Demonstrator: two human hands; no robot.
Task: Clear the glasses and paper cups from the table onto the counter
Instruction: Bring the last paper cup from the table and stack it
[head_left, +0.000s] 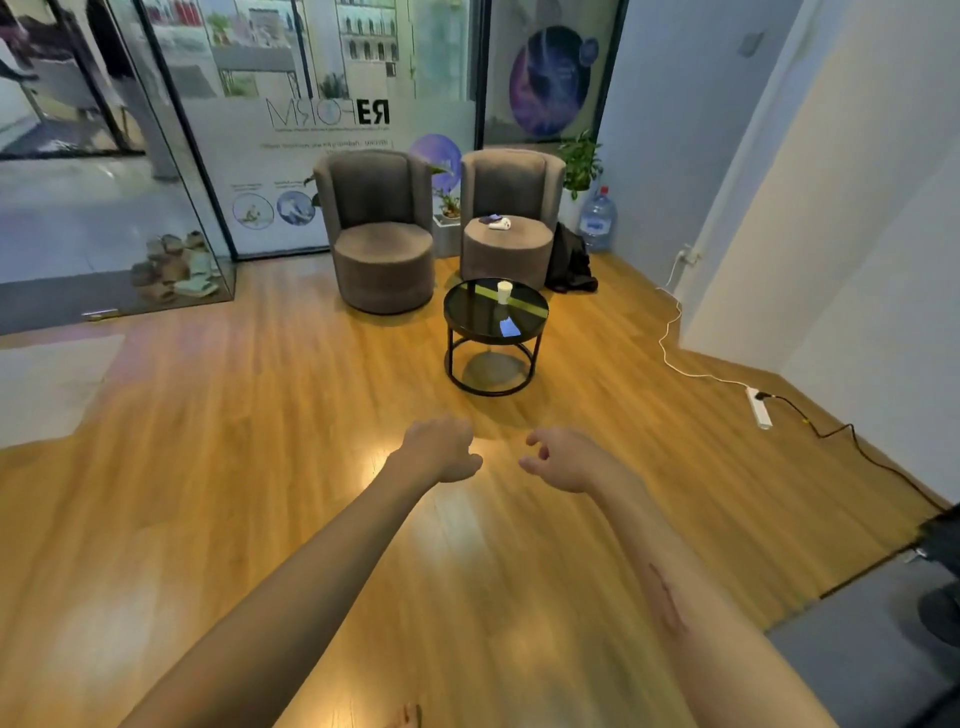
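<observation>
On the frosted glass wall (332, 130) behind the seats the large lettering reads mirror-reversed as "REFORM", with the "RE" in bold black and the rest in thin outline; the smaller lines of print below it are too blurred to read; the label on the big water bottle (598, 221) in the corner cannot be made out either. Both bare arms reach forward over the wooden floor (208, 493); the left hand (441, 451) has its fingers curled loosely inward with the thumb pointing toward the other hand, and it holds nothing; the right hand (563, 460) has its fingers (535, 441) half bent and slightly parted, also holding nothing and touching nothing. A single white paper cup (504, 292) stands upright on the round black glass-topped table (467, 312), toward its far side, well apart from both hands and beyond them; two brown round armchairs (382, 234) stand just behind the table; a white power strip (759, 408) lies on the floor to the right.
</observation>
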